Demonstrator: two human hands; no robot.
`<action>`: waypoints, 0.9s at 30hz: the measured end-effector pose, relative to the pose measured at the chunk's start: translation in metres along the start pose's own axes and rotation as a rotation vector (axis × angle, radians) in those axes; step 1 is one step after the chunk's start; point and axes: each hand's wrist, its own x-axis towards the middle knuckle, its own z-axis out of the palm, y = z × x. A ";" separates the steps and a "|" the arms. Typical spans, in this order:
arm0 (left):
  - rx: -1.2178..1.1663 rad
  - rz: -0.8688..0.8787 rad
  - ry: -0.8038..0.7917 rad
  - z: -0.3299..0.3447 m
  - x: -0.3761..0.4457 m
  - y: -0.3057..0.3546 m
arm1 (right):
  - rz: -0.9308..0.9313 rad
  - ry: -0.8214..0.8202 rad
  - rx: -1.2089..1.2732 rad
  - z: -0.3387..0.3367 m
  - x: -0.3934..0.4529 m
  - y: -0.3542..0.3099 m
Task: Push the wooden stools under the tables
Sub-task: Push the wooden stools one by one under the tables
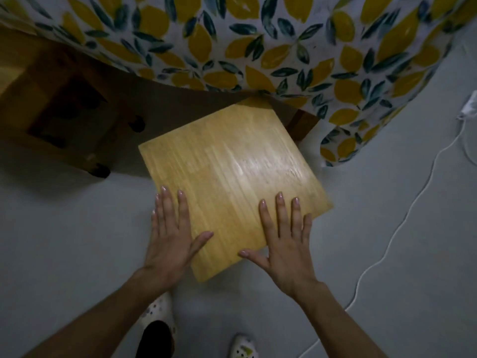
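A light wooden stool [227, 174] with a square seat stands on the grey floor, its far corner just under the edge of a table draped in a lemon-print cloth [258, 42]. My left hand [171, 233] lies flat with straight fingers on the seat's near-left edge, thumb on the wood. My right hand [284, 241] presses flat on the near-right part of the seat, fingers spread. A second wooden stool [46, 99] sits in shadow under the table at the left.
A dark wooden table leg [303, 125] stands just beyond the stool's far-right corner. A white cable [402, 223] runs across the floor on the right to a white plug [468, 104]. My feet in white spotted clogs [157, 316] are below the stool.
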 end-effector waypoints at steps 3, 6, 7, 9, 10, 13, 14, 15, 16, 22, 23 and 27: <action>-0.012 -0.012 0.026 -0.010 0.028 0.007 | -0.014 0.011 -0.011 -0.009 0.030 0.009; -0.019 -0.058 0.016 -0.026 0.068 0.012 | -0.024 0.017 -0.041 -0.022 0.070 0.015; -0.007 -0.073 0.018 -0.031 0.083 0.013 | -0.020 0.017 -0.051 -0.026 0.085 0.016; 0.024 -0.080 0.037 -0.042 0.116 0.014 | -0.010 0.014 -0.066 -0.035 0.117 0.017; 0.028 -0.083 0.040 -0.047 0.131 0.014 | -0.008 0.008 -0.072 -0.040 0.134 0.018; -0.001 -0.083 0.048 -0.059 0.172 0.015 | -0.002 -0.011 -0.102 -0.056 0.178 0.022; -0.012 -0.082 0.057 -0.062 0.182 0.016 | -0.003 -0.018 -0.120 -0.060 0.190 0.023; -0.016 -0.078 0.066 -0.065 0.191 0.017 | -0.002 -0.024 -0.133 -0.065 0.200 0.024; -0.015 -0.072 0.071 -0.068 0.200 0.018 | 0.001 -0.031 -0.139 -0.069 0.210 0.026; -0.014 -0.059 0.043 -0.087 0.241 0.022 | 0.009 -0.056 -0.158 -0.091 0.251 0.029; -0.011 -0.055 0.041 -0.088 0.245 0.021 | 0.012 -0.048 -0.150 -0.091 0.254 0.030; -0.022 -0.045 0.030 -0.088 0.248 0.019 | 0.003 -0.031 -0.163 -0.090 0.257 0.030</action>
